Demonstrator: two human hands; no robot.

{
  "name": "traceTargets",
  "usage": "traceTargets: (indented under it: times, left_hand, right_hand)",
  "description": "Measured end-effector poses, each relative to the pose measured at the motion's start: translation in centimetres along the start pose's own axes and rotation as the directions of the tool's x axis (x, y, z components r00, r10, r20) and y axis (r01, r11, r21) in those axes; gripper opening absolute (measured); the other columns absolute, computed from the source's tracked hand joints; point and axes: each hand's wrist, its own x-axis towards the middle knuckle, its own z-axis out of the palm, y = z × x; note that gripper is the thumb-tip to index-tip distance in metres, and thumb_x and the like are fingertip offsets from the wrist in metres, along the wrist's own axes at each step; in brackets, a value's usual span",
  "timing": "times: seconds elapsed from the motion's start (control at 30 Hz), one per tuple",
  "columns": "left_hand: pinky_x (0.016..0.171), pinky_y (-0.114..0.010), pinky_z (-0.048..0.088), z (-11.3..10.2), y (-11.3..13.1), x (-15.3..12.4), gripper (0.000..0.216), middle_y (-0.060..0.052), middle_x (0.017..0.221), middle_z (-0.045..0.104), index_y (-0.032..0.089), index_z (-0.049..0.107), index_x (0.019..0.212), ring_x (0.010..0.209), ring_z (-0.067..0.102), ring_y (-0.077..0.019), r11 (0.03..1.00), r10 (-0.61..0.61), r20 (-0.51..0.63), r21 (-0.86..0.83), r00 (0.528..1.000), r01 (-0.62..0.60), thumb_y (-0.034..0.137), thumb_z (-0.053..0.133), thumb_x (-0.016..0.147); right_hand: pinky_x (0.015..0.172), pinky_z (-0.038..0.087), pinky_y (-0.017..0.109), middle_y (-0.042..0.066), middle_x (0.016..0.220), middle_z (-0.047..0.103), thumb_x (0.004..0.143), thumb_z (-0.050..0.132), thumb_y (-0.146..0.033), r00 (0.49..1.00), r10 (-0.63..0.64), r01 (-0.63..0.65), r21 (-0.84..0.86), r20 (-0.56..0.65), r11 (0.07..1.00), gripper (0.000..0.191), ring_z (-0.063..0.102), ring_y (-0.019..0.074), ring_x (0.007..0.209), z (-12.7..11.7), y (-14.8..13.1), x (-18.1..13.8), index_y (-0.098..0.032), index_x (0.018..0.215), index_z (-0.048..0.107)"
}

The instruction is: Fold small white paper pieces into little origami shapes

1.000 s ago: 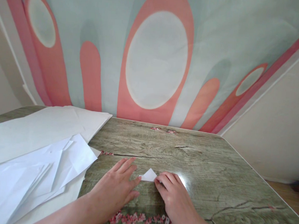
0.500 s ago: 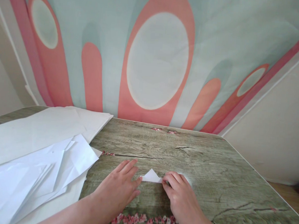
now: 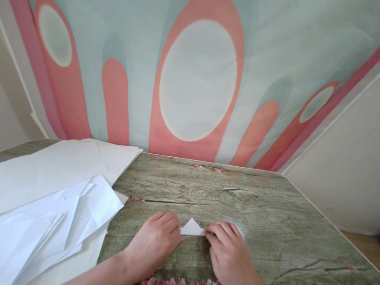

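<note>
A small folded piece of white paper (image 3: 191, 227) lies between my two hands, low over the wood-patterned tabletop. Its middle rises to a point at the top, while a straight edge runs along the bottom. With fingers curled, my left hand (image 3: 159, 240) pinches the paper's left end. The right end sits in the pinch of my right hand (image 3: 230, 249), between thumb and forefinger. Both ends of the paper are partly hidden by fingers.
Several loose white paper pieces (image 3: 54, 220) lie at the left on top of large white sheets (image 3: 61, 159). The table (image 3: 269, 217) has a printed wood and flower pattern. Behind it stands a wall covering (image 3: 142, 78) with coral shapes.
My left hand's fingers have curled in from a spread pose and closed on the paper's left end. My right hand keeps its pinch. The view has tipped slightly.
</note>
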Motion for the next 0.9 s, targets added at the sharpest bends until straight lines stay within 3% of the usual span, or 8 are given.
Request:
traceTargets:
  times: [0.2,0.4,0.63,0.8,0.9]
  left_hand:
    - [0.081,-0.039,0.049,-0.2,0.3,0.5,0.020,-0.006,0.101,0.064,0.017,0.057,0.108,0.093,0.060,-0.0228,0.999,0.018,0.029,-0.048,0.999,-0.017,0.017,0.052,0.089]
    - [0.082,-0.038,0.047,0.6,0.5,0.6,0.017,-0.005,0.094,0.065,0.016,0.059,0.103,0.091,0.060,-0.0217,0.998,0.043,0.044,-0.052,0.998,-0.040,0.012,0.049,0.090]
    - [0.073,-0.035,0.049,0.3,0.6,0.9,0.013,-0.006,0.085,0.064,0.015,0.061,0.096,0.081,0.060,-0.0213,0.999,0.036,0.118,-0.029,0.992,-0.033,0.010,0.051,0.088]
    - [0.072,-0.037,0.051,0.2,0.6,1.0,0.014,-0.007,0.086,0.064,0.015,0.061,0.096,0.080,0.061,-0.0225,0.999,0.018,0.169,-0.039,0.985,-0.012,0.010,0.050,0.089]
    - [0.072,-0.037,0.052,-0.2,0.4,1.2,0.018,-0.007,0.089,0.066,0.014,0.058,0.106,0.080,0.062,-0.0227,0.996,-0.007,0.170,-0.081,0.985,0.021,0.014,0.050,0.089]
  right_hand:
    - [0.079,0.042,0.038,0.007,0.097,0.064,0.088,0.048,-0.009,0.999,0.012,-0.011,-0.022,0.044,1.000,0.022,0.055,0.0219,0.088,0.1,-0.1,0.2,-0.014,0.105,0.061]
    - [0.077,0.044,0.036,0.006,0.095,0.067,0.092,0.047,-0.013,0.998,0.001,0.000,-0.008,0.064,1.000,0.021,0.057,0.0202,0.085,0.4,0.0,0.4,-0.017,0.107,0.060]
    - [0.074,0.046,0.035,0.006,0.089,0.067,0.094,0.043,-0.015,0.998,-0.026,0.025,0.009,0.060,1.000,0.022,0.059,0.0194,0.081,0.6,-0.3,0.6,-0.017,0.104,0.062]
    - [0.073,0.047,0.035,0.007,0.090,0.067,0.094,0.043,-0.015,0.999,-0.025,0.024,0.029,0.039,0.999,0.023,0.059,0.0198,0.079,0.5,-0.2,0.7,-0.016,0.107,0.061]
    - [0.073,0.048,0.034,0.006,0.091,0.066,0.095,0.043,-0.017,0.999,0.015,-0.017,0.086,0.029,0.996,0.023,0.059,0.0195,0.080,0.4,-0.2,0.7,-0.018,0.108,0.061]
